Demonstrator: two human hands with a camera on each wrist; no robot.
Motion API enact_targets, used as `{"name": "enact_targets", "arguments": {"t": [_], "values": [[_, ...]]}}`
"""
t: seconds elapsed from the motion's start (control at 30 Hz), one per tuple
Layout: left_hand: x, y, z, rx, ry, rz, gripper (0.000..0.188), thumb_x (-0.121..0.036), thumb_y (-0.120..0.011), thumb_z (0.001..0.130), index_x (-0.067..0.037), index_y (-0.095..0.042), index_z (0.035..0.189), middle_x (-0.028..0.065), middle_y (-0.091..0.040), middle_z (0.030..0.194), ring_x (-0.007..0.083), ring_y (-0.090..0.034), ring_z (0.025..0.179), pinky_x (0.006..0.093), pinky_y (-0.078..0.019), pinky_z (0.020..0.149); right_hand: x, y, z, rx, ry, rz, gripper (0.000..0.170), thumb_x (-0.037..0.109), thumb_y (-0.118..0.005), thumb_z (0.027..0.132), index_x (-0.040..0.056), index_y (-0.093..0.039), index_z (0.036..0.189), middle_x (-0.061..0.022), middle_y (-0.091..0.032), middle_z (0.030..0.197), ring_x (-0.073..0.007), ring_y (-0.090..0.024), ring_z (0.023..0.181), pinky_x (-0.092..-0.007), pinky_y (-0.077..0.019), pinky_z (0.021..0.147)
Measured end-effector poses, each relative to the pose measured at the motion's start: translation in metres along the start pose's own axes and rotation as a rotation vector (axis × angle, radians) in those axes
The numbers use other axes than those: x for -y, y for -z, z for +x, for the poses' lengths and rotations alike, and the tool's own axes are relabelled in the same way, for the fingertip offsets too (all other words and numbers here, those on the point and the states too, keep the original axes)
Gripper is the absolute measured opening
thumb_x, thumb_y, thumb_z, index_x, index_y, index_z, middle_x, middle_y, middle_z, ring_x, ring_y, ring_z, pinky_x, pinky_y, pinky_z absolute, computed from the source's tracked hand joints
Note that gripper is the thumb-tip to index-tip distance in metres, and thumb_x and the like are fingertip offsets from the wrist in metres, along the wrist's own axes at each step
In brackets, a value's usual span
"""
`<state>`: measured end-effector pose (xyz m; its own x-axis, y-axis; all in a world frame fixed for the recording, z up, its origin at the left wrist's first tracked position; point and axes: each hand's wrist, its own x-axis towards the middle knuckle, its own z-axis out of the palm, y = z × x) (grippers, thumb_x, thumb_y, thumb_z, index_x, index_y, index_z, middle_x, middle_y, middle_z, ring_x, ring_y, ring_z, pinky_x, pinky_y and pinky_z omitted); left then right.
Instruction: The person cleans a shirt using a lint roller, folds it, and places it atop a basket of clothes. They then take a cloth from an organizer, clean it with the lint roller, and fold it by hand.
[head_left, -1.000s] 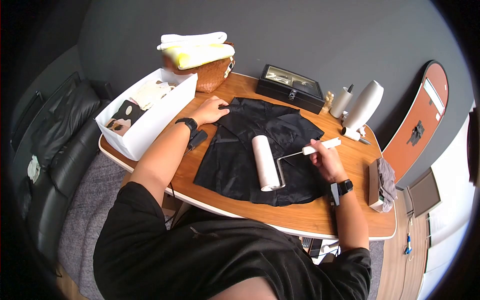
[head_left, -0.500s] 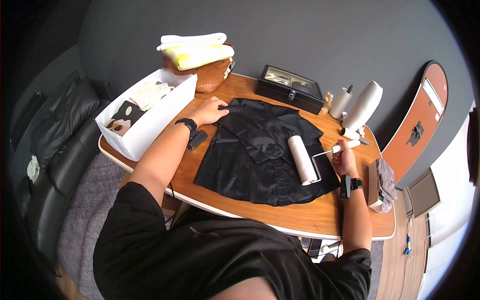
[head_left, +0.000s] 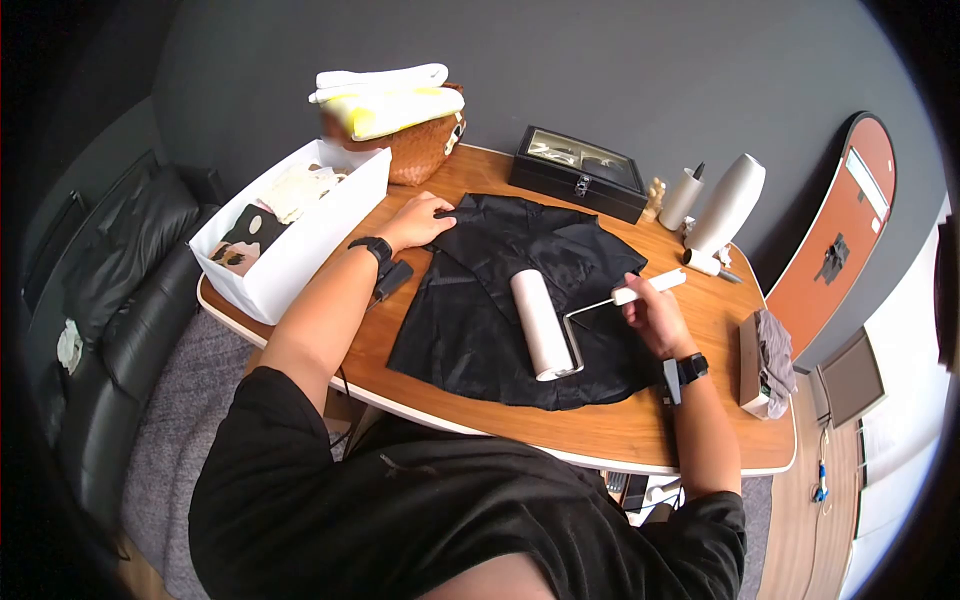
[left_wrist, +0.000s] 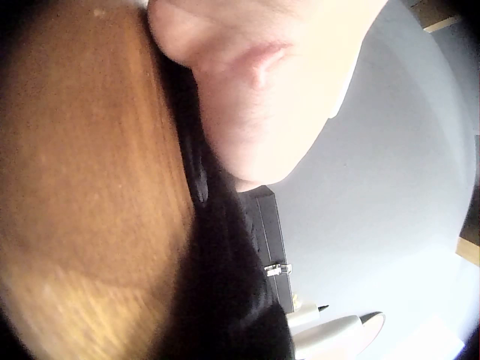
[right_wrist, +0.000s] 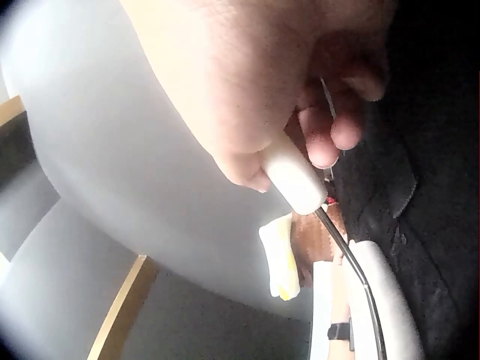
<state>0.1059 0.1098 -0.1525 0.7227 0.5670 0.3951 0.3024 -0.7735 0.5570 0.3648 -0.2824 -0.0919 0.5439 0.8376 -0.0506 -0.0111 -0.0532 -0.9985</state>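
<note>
A black satiny garment (head_left: 470, 340) lies spread on the wooden table. On its upper left corner rests my left hand (head_left: 417, 222); in the left wrist view that hand (left_wrist: 255, 97) is over the dark cloth, its fingertips hidden. My right hand (head_left: 657, 318) grips the white handle (head_left: 668, 281) of a lint roller, whose white cylinder (head_left: 541, 325) lies over the middle of the garment. The right wrist view shows the fingers of my right hand (right_wrist: 262, 82) curled round the handle (right_wrist: 294, 176), with the roller (right_wrist: 386, 300) against the black cloth.
A white box of cloth items (head_left: 325, 215) stands left, beside a woven brown basket (head_left: 420, 152) topped with folded towels (head_left: 405, 110). Behind the garment is a black case (head_left: 580, 180). Bottles, a hair dryer (head_left: 727, 205), a mirror (head_left: 838, 235) and a tissue box (head_left: 752, 365) are at the right.
The right hand moved the roller rightward across the garment, then back left to near its middle. The left hand has stayed on the upper left corner.
</note>
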Motion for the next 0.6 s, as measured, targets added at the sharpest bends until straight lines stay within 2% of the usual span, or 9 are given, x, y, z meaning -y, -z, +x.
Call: {"name": "enact_targets", "arguments": {"t": [0.17, 0.23, 0.3, 0.47, 0.6], "values": [[0.004, -0.002, 0.001, 0.004, 0.005, 0.0, 0.039, -0.032, -0.072, 0.096, -0.004, -0.072, 0.122, 0.0201, -0.064, 0.127, 0.0364, -0.059, 0.124, 0.0413, -0.0469, 0.107, -0.016, 0.049, 0.022, -0.219, -0.007, 0.105, 0.031, 0.036, -0.063, 0.099, 0.0087, -0.069, 0.086, 0.0022, -0.056, 0.062, -0.0093, -0.05, 0.052, -0.0247, -0.0342, 0.046], [0.002, -0.002, 0.001, 0.004, 0.018, -0.01, 0.039, -0.032, -0.072, 0.096, -0.004, -0.072, 0.122, 0.0199, -0.064, 0.128, 0.0365, -0.059, 0.124, 0.0414, -0.0466, 0.107, -0.019, 0.066, 0.027, -0.206, -0.054, 0.11, 0.03, 0.037, -0.063, 0.098, 0.0095, -0.067, 0.085, 0.0023, -0.055, 0.062, -0.0096, -0.049, 0.051, -0.0249, -0.0334, 0.046], [0.003, -0.002, 0.002, 0.005, 0.011, -0.003, 0.039, -0.032, -0.072, 0.096, -0.004, -0.072, 0.122, 0.0199, -0.064, 0.128, 0.0364, -0.059, 0.124, 0.0414, -0.0465, 0.107, -0.015, 0.065, 0.023, -0.282, -0.02, 0.204, 0.032, 0.037, -0.062, 0.098, 0.0097, -0.066, 0.084, 0.0024, -0.053, 0.061, -0.01, -0.048, 0.05, -0.0247, -0.0336, 0.046], [0.001, 0.0, 0.001, 0.013, 0.009, 0.005, 0.04, -0.033, -0.072, 0.096, -0.004, -0.072, 0.123, 0.0196, -0.064, 0.128, 0.036, -0.059, 0.125, 0.0412, -0.0462, 0.107, -0.008, 0.045, 0.017, -0.183, -0.002, 0.077, 0.034, 0.038, -0.06, 0.1, 0.0067, -0.07, 0.089, 0.0022, -0.053, 0.061, -0.01, -0.049, 0.051, -0.0243, -0.0348, 0.047], [0.003, 0.0, 0.002, 0.024, 0.002, 0.008, 0.04, -0.032, -0.072, 0.096, -0.004, -0.071, 0.124, 0.0198, -0.063, 0.129, 0.036, -0.059, 0.125, 0.0411, -0.0461, 0.108, -0.001, 0.006, 0.0, -0.048, -0.011, -0.05, 0.034, 0.039, -0.068, 0.1, 0.0093, -0.068, 0.083, 0.002, -0.059, 0.062, -0.0088, -0.054, 0.055, -0.0234, -0.0388, 0.051]]}}
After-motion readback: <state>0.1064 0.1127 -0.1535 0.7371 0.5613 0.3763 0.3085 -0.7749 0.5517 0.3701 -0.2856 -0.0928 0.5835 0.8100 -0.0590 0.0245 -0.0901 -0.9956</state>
